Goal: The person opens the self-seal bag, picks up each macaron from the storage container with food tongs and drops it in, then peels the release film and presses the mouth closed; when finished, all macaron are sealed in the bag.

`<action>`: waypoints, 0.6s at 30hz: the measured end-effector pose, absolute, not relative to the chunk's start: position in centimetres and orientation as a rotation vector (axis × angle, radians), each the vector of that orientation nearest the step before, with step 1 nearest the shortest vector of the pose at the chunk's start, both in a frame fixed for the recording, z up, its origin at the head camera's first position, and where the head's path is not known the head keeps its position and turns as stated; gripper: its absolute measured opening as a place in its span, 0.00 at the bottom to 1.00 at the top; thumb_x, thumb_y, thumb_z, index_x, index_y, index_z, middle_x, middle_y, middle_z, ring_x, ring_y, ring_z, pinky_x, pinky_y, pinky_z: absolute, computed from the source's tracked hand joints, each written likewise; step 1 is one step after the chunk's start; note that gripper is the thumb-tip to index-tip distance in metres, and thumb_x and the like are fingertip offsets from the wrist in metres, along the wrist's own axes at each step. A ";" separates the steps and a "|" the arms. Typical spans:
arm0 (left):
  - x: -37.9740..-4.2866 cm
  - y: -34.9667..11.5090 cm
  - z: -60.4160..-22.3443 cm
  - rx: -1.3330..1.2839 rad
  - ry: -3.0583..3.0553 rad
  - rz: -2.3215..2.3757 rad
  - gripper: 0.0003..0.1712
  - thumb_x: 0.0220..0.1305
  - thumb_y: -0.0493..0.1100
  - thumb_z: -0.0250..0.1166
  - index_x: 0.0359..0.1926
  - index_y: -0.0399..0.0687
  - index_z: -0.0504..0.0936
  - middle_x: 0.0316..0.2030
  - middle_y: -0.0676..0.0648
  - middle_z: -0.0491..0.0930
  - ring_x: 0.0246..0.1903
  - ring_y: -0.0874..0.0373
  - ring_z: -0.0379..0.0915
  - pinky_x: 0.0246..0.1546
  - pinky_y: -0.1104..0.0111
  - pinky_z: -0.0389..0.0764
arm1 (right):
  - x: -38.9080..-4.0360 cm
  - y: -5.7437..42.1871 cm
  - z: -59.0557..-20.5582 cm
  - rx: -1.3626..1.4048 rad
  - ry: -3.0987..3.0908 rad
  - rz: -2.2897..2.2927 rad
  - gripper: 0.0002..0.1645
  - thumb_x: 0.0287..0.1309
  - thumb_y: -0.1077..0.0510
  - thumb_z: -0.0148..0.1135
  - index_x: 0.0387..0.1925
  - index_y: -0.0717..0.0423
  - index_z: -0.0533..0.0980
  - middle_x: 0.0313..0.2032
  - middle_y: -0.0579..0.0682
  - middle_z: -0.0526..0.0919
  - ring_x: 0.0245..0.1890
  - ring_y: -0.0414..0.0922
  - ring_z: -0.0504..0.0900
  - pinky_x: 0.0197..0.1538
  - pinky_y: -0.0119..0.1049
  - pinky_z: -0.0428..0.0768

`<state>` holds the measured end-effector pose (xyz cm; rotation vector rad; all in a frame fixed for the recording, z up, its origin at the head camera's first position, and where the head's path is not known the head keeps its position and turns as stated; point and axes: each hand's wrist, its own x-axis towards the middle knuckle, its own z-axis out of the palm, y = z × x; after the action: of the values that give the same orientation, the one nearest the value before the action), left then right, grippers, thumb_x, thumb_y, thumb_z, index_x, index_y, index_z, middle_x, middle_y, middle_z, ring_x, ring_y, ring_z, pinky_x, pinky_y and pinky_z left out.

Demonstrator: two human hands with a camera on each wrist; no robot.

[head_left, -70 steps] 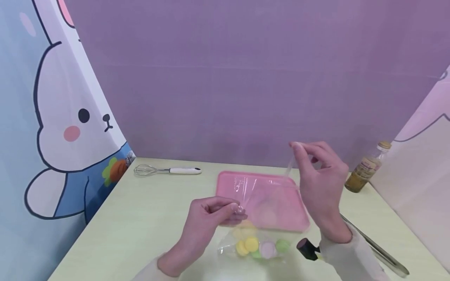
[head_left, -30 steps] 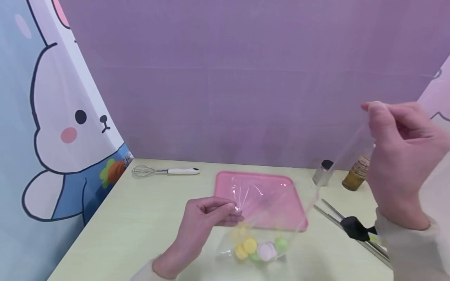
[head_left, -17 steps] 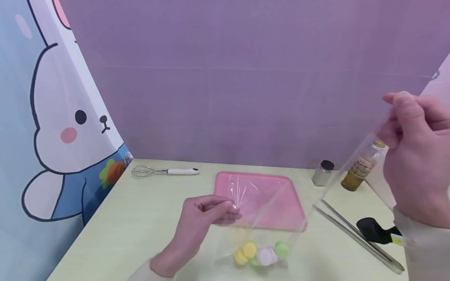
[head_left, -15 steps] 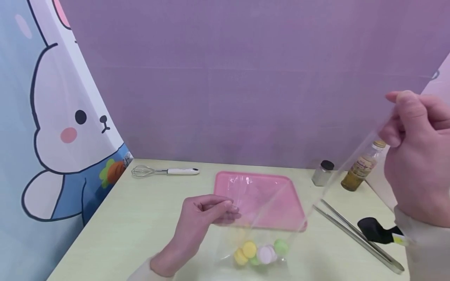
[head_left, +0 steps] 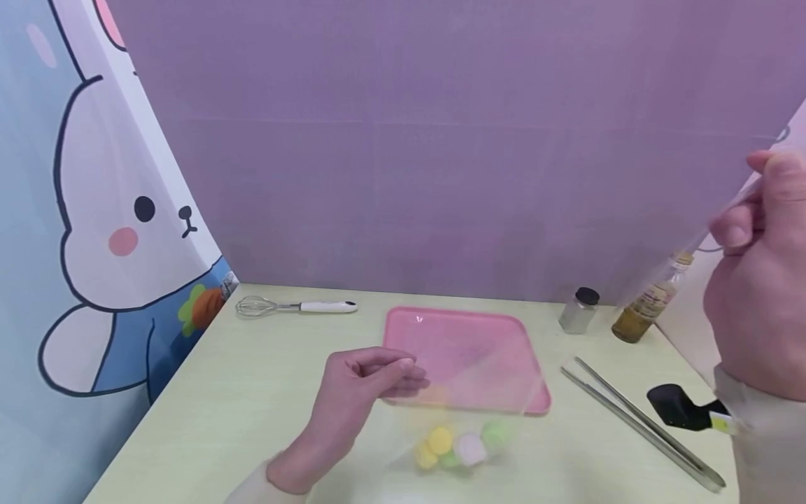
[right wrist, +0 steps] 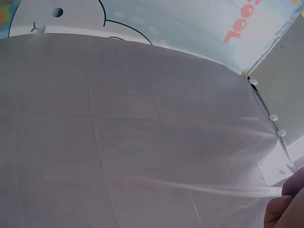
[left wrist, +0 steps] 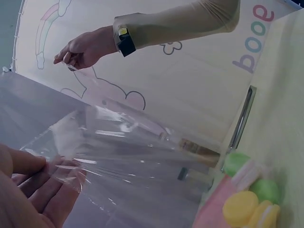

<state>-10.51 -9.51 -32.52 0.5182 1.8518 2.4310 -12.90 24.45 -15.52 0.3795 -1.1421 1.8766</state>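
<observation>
A clear plastic bag (left wrist: 109, 137) is stretched between both hands. My left hand (head_left: 355, 395) pinches its near edge between thumb and fingers, just in front of the pink tray (head_left: 397, 325). Raised at the far right, my right hand (head_left: 765, 294) grips another part of the film, drawn into a thin strip; the head view cuts this hand off. Several macarons, among them a yellow macaron (head_left: 441, 440), a pale purple macaron (head_left: 470, 449) and a green macaron (head_left: 497, 435), show through the film low in the bag, blurred in the head view.
A whisk (head_left: 296, 307) lies at the back left of the table. On the right are a black-lidded jar (head_left: 577, 313), a corked bottle of brown liquid (head_left: 648, 304), metal tongs (head_left: 642, 423) and a black-headed utensil (head_left: 676, 408) partly hidden by my right sleeve.
My right hand has moved far right and up, pulling the film out with it. The left hand has shifted slightly left. The jar, once hidden by the right hand, is now visible.
</observation>
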 end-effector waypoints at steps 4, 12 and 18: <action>-10.5 -9.6 -32.5 0.473 1.871 2.432 0.12 0.65 0.39 0.70 0.43 0.31 0.86 0.35 0.35 0.87 0.37 0.41 0.87 0.42 0.51 0.85 | -12.8 24.4 -15.6 0.355 -1.126 1.936 0.17 0.65 0.63 0.67 0.50 0.73 0.75 0.19 0.54 0.64 0.21 0.47 0.62 0.41 0.27 0.72; -10.5 -9.9 -32.6 0.500 1.878 2.432 0.13 0.65 0.39 0.70 0.43 0.30 0.86 0.35 0.35 0.87 0.36 0.42 0.87 0.41 0.52 0.86 | -13.2 22.9 -17.5 0.362 -1.057 1.933 0.16 0.52 0.75 0.72 0.36 0.88 0.76 0.27 0.67 0.81 0.10 0.47 0.65 0.15 0.28 0.68; -10.6 -10.0 -32.5 0.520 1.886 2.425 0.13 0.66 0.38 0.69 0.43 0.29 0.85 0.35 0.35 0.87 0.36 0.42 0.87 0.42 0.51 0.85 | -13.3 24.3 -20.9 0.204 -1.526 1.818 0.13 0.56 0.70 0.72 0.37 0.80 0.82 0.24 0.58 0.84 0.13 0.44 0.71 0.16 0.27 0.68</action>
<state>-10.55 -10.00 -32.52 0.5202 1.8861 2.4255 -13.34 24.28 -20.95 0.2042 -1.5260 1.8184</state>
